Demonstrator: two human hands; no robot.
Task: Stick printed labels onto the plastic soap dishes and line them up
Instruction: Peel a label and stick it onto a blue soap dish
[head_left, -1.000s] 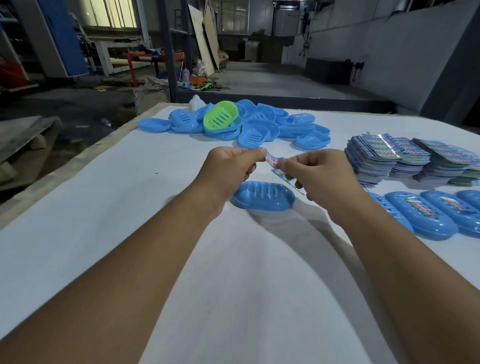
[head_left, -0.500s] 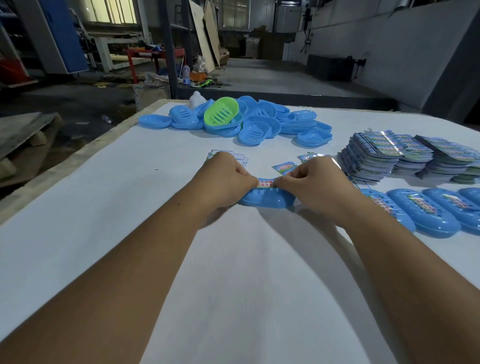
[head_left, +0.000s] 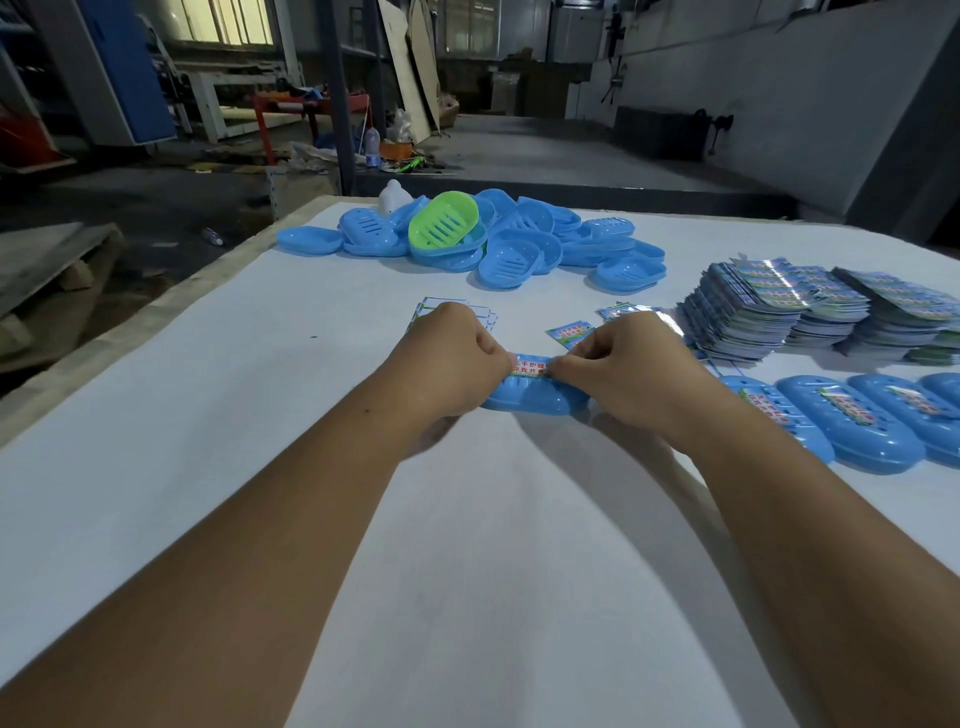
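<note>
Soap dish (head_left: 535, 400), blue: on the white table (head_left: 208, 415), long axis left-right between both hands. Label (head_left: 529, 365) spans its top; left hand (head_left: 457, 358) and right hand (head_left: 628, 369) pinch opposite ends, equally near.

**A dim workshop behind a white table**

The white table (head_left: 156, 415) fills the near ground, its pale wooden edge running along the left. Past it lies a dark concrete floor (head_left: 545, 150), scattered with litter, with a clear bottle (head_left: 372, 147) standing by a grey steel post (head_left: 340, 93). Wooden boards (head_left: 410, 67) lean upright just right of the post. At far left stands a blue cabinet (head_left: 130, 67), and beside it bright windows (head_left: 228, 23) give the only strong light. A red-framed bench (head_left: 306, 111) sits below them. A grey wall (head_left: 805, 104) runs down the right side, with a dark low unit (head_left: 660, 132) against it. A wooden pallet (head_left: 47, 275) lies at lower left.
</note>
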